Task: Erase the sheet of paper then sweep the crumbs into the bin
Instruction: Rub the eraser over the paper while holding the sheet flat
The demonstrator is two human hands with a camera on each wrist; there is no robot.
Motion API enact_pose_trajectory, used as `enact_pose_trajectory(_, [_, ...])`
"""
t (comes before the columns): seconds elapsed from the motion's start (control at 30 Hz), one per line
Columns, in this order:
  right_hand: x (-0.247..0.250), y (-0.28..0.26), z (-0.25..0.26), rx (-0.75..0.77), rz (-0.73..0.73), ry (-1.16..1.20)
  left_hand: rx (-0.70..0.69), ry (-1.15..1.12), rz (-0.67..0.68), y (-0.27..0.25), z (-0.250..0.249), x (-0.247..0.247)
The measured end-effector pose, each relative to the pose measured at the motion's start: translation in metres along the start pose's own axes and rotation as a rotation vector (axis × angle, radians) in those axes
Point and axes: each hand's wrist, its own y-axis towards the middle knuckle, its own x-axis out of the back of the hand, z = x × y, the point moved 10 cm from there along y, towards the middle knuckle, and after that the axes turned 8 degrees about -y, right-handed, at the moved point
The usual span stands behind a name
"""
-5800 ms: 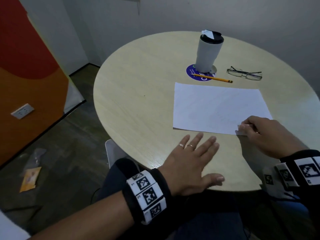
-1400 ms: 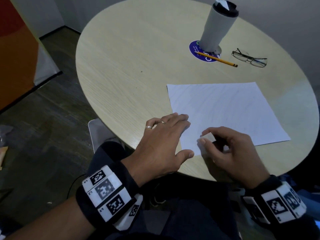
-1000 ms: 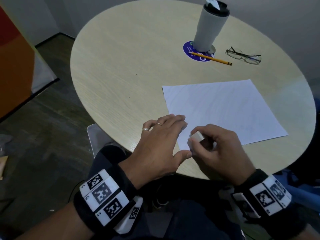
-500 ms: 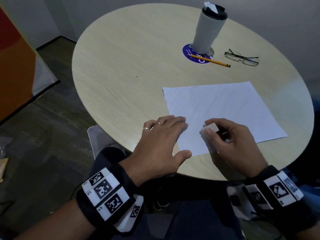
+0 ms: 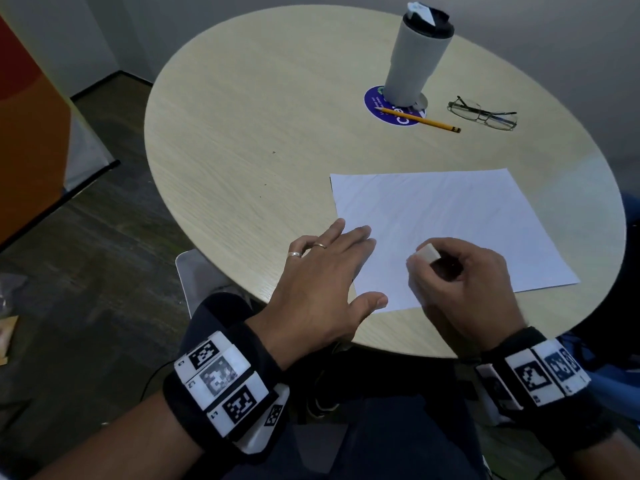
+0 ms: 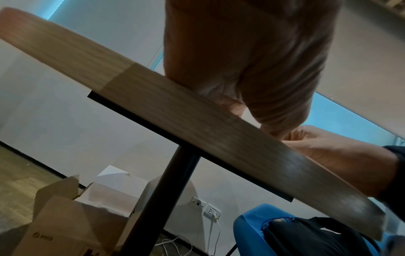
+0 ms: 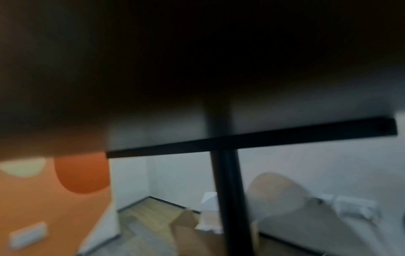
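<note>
Wood, pale and round, makes the top of the desk (image 5: 242, 109) I sit at. White paper (image 5: 450, 216) lies flat on it near my edge. My left hand (image 5: 322, 282) rests flat with straight fingers on the paper's near corner. My right hand (image 5: 460, 282) has its fingers curled round a small white eraser (image 5: 428, 253), which is pressed down on the paper. Farther back a grey cup (image 5: 415, 57) stands on a blue coaster (image 5: 377, 105), with a yellow pencil (image 5: 419, 120) and glasses (image 5: 483, 114) beside it. Under the desk is a black pole (image 6: 166, 194), a dark wood floor (image 5: 86, 271), cardboard boxes (image 6: 72, 223) and a white wall (image 6: 65, 121) with sockets (image 6: 206, 207).
</note>
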Motion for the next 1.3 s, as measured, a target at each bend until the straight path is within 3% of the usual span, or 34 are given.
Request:
enact_pose_trajectory(0.17, [-0.026,-0.018,0.034,0.101,0.120,-0.010,0.010,0.017,-0.009,-0.001,0.001,0.001])
enact_pose_trajectory(0.33, [0.005,0.002,-0.001,-0.002,0.022,-0.060,0.033,0.033,0.010,0.000,0.000,0.000])
enact_pose_trajectory(0.47, [-0.021,-0.014,0.028,0.068,0.091,-0.026,0.024,0.042,0.007,-0.001,-0.001,0.000])
enact_pose_trajectory(0.63, [0.003,0.002,-0.003,-0.001,0.022,-0.054,0.018,0.047,0.001,-0.001,0.000,-0.001])
enact_pose_trajectory(0.8, [-0.024,-0.016,0.030,0.077,0.103,-0.017,0.016,0.058,-0.006,-0.002,0.001,-0.002])
enact_pose_trajectory(1.0, [0.006,-0.005,-0.001,-0.037,0.039,-0.012,0.021,0.084,-0.026,-0.013,0.003,-0.002])
enact_pose_trajectory(1.17, [-0.016,-0.024,0.020,0.062,0.099,-0.028,0.013,0.099,-0.019,-0.016,0.002,-0.004])
enact_pose_trajectory(1.3, [0.005,-0.014,-0.011,-0.034,0.034,-0.044,0.032,0.085,0.018,-0.011,0.002,-0.006])
